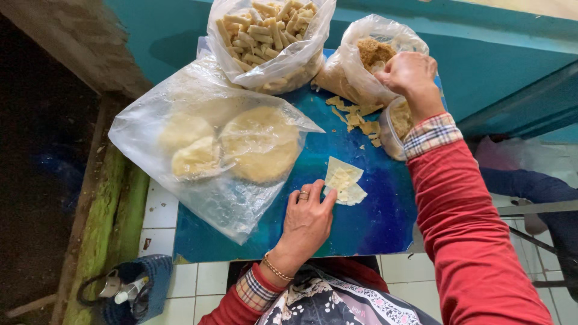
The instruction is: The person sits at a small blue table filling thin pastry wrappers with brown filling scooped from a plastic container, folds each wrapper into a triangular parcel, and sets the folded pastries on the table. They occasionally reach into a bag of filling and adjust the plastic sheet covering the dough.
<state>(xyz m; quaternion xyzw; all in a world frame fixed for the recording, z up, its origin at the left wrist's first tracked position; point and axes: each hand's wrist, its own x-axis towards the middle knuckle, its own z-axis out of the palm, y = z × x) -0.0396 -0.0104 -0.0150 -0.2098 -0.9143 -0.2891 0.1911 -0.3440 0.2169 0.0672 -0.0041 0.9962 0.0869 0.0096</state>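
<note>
The left hand (307,219) lies flat on the blue bench (373,222), its fingers spread and resting on the lower left edge of a thin pale dough sheet (344,181) — it presses the sheet but does not clamp it. The sheet lies near the middle of the bench, folded, with one corner pointing up and away from the person; its long axis runs about from the near side to the far side, a little tilted to the right.

The right hand (411,73) is closed at the mouth of a clear bag of brown crumbly filling (373,54), the fingers together as in a pinch — what they hold I cannot tell.

Just beside it lie small dough scraps (355,114). On the left is a big plastic bag with round dough discs (241,147), and behind it a bag of rolled sticks (268,30).
</note>
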